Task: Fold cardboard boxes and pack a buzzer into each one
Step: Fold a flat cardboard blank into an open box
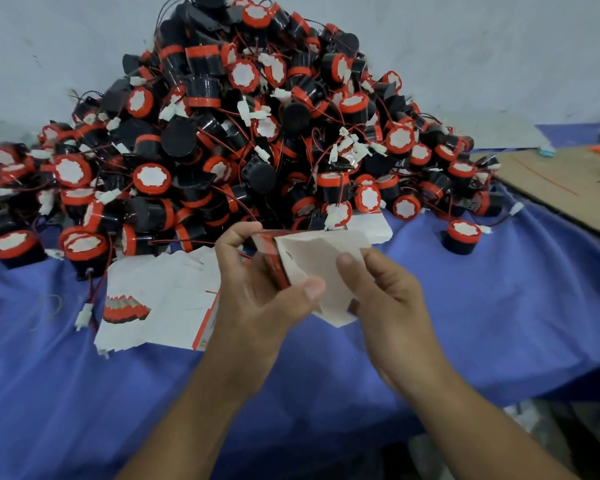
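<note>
My left hand [257, 299] clenches its fingers [234, 239] round the half-folded white-and-red cardboard box [312, 261], held above the table [465, 306] near its middle. My right hand [392, 306] pinches the other flap, its far fingers hidden behind the card. Beyond lie fanned flat box blanks [160, 299] on the blue cloth. At the far edge is a heap of round black-and-red buzzers [257, 126], wires tangled.

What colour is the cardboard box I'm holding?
Mostly white, with a red edge on its left side. The box shows best in the head view.
</note>
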Demonstrator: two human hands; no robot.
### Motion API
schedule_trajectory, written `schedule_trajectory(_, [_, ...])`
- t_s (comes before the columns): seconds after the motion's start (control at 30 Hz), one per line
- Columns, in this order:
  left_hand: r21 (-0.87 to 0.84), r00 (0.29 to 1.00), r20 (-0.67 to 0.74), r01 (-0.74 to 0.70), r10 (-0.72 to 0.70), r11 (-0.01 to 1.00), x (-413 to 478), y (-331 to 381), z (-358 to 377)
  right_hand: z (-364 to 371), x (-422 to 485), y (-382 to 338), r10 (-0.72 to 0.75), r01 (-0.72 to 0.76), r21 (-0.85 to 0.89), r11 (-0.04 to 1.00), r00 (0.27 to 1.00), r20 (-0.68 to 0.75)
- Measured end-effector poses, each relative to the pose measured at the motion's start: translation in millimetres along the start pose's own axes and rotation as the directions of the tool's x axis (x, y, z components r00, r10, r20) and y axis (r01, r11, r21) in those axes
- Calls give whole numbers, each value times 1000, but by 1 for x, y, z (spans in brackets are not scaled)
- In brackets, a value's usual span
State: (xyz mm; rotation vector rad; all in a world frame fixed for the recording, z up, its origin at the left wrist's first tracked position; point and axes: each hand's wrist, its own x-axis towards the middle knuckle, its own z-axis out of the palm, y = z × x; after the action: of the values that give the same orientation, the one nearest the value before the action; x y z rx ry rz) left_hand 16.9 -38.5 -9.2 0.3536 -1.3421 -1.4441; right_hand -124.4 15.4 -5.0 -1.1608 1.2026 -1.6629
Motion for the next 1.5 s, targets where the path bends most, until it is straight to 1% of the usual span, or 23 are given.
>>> schedule_trajectory(0.1, [220,992,126,-15,-14,975,-6,-7,3,-1,0,3,-50,40,-88,995,992,-115])
schedule_trajectory(0.2, [400,989,150,-57,-4,915,-10,-9,10,-3,1,7,-82,62,-124,990,982,-167])
schedule_trajectory(0.27, [376,994,104,-22,-18,926,-11,-8,11,-5,2,11,-165,117,-234,965,967,-194])
schedule_trajectory(0.33, [301,998,-5,66,-67,951,-8,-6,10,-5,1,13,-258,182,-336,924,946,-197])
schedule_trajectory(0.37, [301,994,-53,105,-93,948,-6,-5,8,-5,-1,13,-300,224,-347,911,936,-183])
schedule_trajectory(0.47, [282,978,-91,206,-187,937,-3,-4,3,-6,-4,15,-352,293,-290,911,918,-180])
schedule_trajectory(0.5, [258,973,-89,230,-214,938,-4,-5,1,-6,-3,15,-315,267,-235,935,929,-196])
schedule_trajectory(0.53, [244,970,-82,243,-230,939,-4,-5,-1,-6,-2,15,-238,211,-145,967,950,-204])
schedule_trajectory(0.57, [244,970,-72,245,-234,938,-3,-5,-2,-4,-1,14,-140,137,-26,990,973,-184])
schedule_trajectory(0.63, [264,968,-61,250,-242,932,-3,-6,-3,-2,1,15,-11,20,203,979,999,-43])
schedule_trajectory(0.67, [262,965,-57,262,-257,929,-4,-6,-3,-2,2,15,4,-13,282,959,999,32])
schedule_trajectory(0.73, [229,960,-40,279,-277,933,-5,-6,-2,-3,1,15,6,-62,365,929,988,153])
schedule_trajectory(0.8, [149,950,-120,305,-289,941,-5,-5,-1,-5,-1,13,5,-110,381,918,964,266])
schedule_trajectory(0.87, [66,922,-222,339,-318,938,-3,-1,-1,-8,-1,11,19,-152,346,926,933,360])
schedule_trajectory(0.93, [144,912,-262,361,-317,921,-3,1,-4,-11,-1,10,39,-165,258,952,901,432])
schedule_trajectory(1.0, [231,911,-269,376,-313,897,-5,-3,-7,-13,-1,7,50,-135,155,979,886,462])
schedule_trajectory(1.07, [264,922,-238,363,-305,894,-8,-7,-7,-10,-1,4,58,-90,54,994,900,433])
schedule_trajectory(1.17, [360,958,-172,278,-230,891,-9,-9,-5,-3,0,7,37,-38,1,999,960,277])
schedule_trajectory(1.23, [317,972,-47,234,-232,919,-9,-10,-6,-3,2,13,49,-52,14,999,984,173])
schedule_trajectory(1.3, [361,968,132,153,-213,920,-9,-6,-7,-4,4,15,81,-88,66,994,991,107])
schedule_trajectory(1.33, [386,954,207,123,-216,914,-10,-4,-7,-7,5,16,92,-101,86,991,991,95])
schedule_trajectory(1.4, [400,922,276,146,-271,905,-10,-2,-8,-11,6,16,85,-95,99,990,991,101])
schedule_trajectory(1.5, [391,925,232,195,-301,900,-12,-4,-10,-11,4,18,65,-83,100,992,983,172])
